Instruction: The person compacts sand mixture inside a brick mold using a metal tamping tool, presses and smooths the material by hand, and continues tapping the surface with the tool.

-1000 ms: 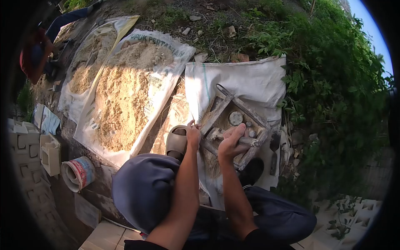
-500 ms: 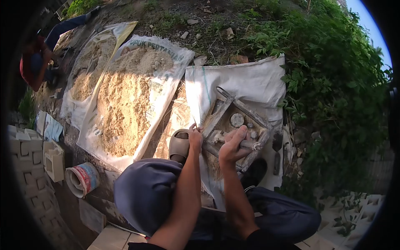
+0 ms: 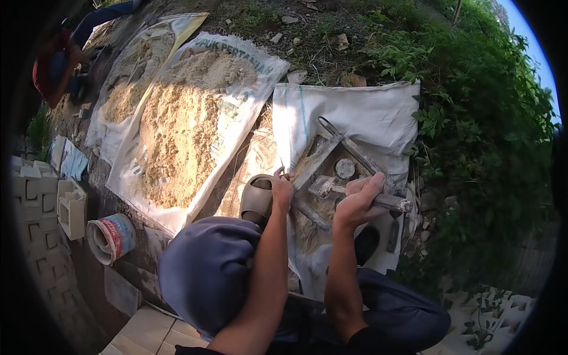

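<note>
My right hand is closed around the dusty handle of a hammer-like tool, its butt pointing right. The tool's blocky end lies over the inside of a grey, dust-caked frame. My left hand is closed at the frame's left corner; its fingers partly hide what they grip, and a thin tip sticks up above them. Inside the frame sits a round, pale-topped piece amid sandy dust. A looped bar projects from the frame's upper corner. A white sack lies under it.
Sandy material is heaped on sacks to the left. A white bucket lies tipped near stacked pale blocks. My sandaled foot is beside my left hand. Green plants line the right; another person is at upper left.
My right hand has shifted right and slightly up with the tool, and its handle butt now reaches further right. My left hand stays at the frame's corner. The view has shifted slightly.
</note>
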### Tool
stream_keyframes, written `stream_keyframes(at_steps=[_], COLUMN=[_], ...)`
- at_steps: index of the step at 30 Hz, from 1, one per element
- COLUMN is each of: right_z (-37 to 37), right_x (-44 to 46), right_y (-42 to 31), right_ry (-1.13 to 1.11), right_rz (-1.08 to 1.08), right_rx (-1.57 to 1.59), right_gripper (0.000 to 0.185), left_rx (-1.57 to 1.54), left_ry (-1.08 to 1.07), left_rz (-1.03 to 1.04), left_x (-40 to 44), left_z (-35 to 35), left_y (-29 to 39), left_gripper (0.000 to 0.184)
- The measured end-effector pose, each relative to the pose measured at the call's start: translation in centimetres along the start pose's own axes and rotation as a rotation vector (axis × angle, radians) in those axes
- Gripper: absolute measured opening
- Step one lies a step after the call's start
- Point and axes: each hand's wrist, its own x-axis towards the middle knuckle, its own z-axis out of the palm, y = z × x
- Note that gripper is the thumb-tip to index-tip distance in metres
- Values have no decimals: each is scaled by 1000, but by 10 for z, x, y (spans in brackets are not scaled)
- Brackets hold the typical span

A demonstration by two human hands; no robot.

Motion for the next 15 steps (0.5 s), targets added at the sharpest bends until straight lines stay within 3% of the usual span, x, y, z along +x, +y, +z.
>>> stream_keyframes(at_steps=[2, 5, 11, 12, 15], right_z=[6, 1, 3, -4, 8], right_x=[2, -3, 22, 25, 12], right_y=[16, 52, 3, -2, 34], right_ry=[71, -11, 84, -3, 64], right_rz=[-117, -109, -6, -27, -3], right_rx=[-60, -37, -23, -14, 1], right_gripper=[45, 44, 47, 42, 42], left_rx=[-13, -4, 32, 35, 40], left_ry=[-12, -26, 7, 3, -4], left_rz=[83, 17, -11, 49, 73], left_x=[12, 16, 12, 13, 7], left_z=[-1, 1, -1, -1, -1], left_y=[-22, -23, -19, -23, -24], left_gripper=[42, 38, 37, 37, 38])
